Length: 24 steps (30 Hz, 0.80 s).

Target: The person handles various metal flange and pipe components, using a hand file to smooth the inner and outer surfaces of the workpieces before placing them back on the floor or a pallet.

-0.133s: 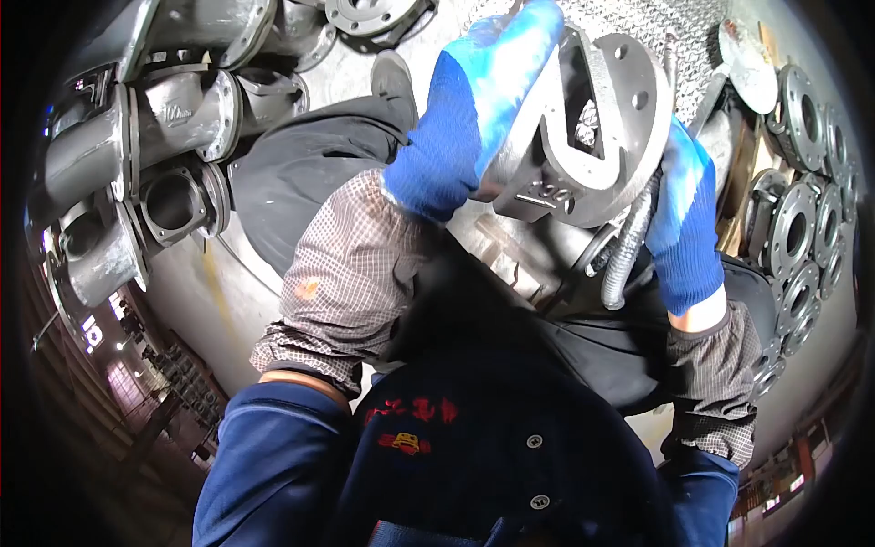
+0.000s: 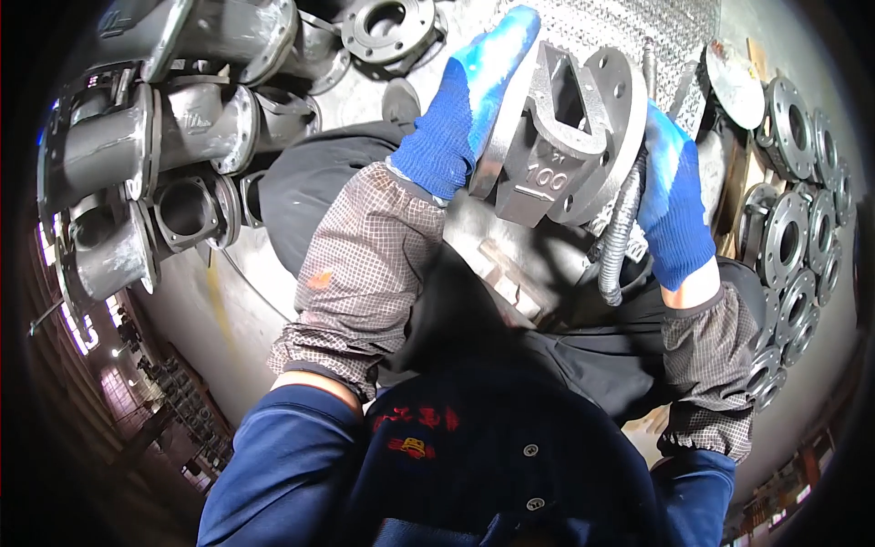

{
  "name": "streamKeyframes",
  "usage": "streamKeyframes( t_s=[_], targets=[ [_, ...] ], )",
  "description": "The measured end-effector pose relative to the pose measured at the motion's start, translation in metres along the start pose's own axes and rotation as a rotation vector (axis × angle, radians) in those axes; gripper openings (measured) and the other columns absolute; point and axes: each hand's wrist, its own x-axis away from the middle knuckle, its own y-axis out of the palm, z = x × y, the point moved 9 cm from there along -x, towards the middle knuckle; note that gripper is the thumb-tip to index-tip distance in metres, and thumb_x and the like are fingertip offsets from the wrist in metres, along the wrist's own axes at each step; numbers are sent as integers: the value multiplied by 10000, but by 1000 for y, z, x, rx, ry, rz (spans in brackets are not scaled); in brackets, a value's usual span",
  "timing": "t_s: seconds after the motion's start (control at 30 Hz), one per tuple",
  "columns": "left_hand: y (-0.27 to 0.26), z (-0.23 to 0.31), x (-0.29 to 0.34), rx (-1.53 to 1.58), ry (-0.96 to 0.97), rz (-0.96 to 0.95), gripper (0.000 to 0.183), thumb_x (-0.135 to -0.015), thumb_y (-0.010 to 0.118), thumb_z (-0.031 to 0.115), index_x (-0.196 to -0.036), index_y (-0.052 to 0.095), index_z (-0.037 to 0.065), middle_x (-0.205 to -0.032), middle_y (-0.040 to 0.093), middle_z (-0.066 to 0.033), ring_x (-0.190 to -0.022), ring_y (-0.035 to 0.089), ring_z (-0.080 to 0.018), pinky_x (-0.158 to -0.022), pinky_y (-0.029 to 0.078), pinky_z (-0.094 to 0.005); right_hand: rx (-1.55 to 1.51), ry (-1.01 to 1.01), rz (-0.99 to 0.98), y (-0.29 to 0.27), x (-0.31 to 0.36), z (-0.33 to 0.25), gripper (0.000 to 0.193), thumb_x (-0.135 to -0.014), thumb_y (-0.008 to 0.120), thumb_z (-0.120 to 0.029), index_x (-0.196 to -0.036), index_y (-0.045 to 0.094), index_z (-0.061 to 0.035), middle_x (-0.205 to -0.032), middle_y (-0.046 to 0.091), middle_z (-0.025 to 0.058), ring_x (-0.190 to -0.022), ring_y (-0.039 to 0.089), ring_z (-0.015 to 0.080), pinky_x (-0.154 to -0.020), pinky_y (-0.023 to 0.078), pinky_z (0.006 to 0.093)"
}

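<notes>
Between my two hands is a grey cast-metal valve body with two round flanges, a slot-shaped opening on top and raised markings on the side facing me. My left hand, in a blue glove, grips its left flange, with the fingers mostly hidden along the far side. The right flange is held by my gloved right hand; its fingertips are out of sight behind the metal. A ribbed flexible metal hose hangs just beside my right hand, below the flange.
Several flanged pipe castings are stacked on the left. A flanged ring lies at the far left. On the right, several flanged castings stand in rows near a pale disc. A textured metal sheet lies beyond my hands.
The valve body has turned in my hands, so its marked side now faces me more squarely. My head view has shifted slightly, and both hands keep hold of the flanges.
</notes>
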Motion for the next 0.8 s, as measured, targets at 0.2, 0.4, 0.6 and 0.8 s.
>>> streamKeyframes(
  t_s=[0.2, 0.4, 0.6, 0.8],
  targets=[
    [-14, -29, 3, 305, -242, 56, 474, -945, 463, 270, -1321, 395, -10, -1340, 436, -113, -1249, 396, -187, -1058, 290, -295, 20, -148, 93, 5, -24, -4, 299, -894, 514, -265, -907, 598, 22, -739, 553, 30, -649, 478, 100, -609, 400, 258],
    [-2, -68, 14, 840, -576, 261, 545, -928, 484, 370, -1335, 388, 21, -1324, 443, -94, -1206, 422, -163, -1029, 315, -275, -31, -208, 160, 12, -19, 5, 316, -909, 513, -292, -840, 586, 8, -639, 467, -25, -598, 410, 75, -554, 356, 264],
    [2, -74, 11, 1005, -672, 347, 479, -927, 470, 417, -1227, 488, 44, -1111, 560, -48, -1011, 537, -128, -887, 435, -257, 75, -217, 85, 11, -43, 14, 312, -917, 504, -301, -900, 590, -1, -612, 410, -51, -568, 356, 56, -513, 317, 232],
    [4, -65, 23, 963, -636, 447, 491, -903, 510, 429, -1202, 508, 39, -1056, 589, -59, -926, 585, -129, -805, 489, -255, 94, -186, 117, 12, -32, 21, 346, -920, 493, -308, -986, 598, 16, -679, 507, -9, -631, 433, 80, -591, 390, 243]
  ],
)
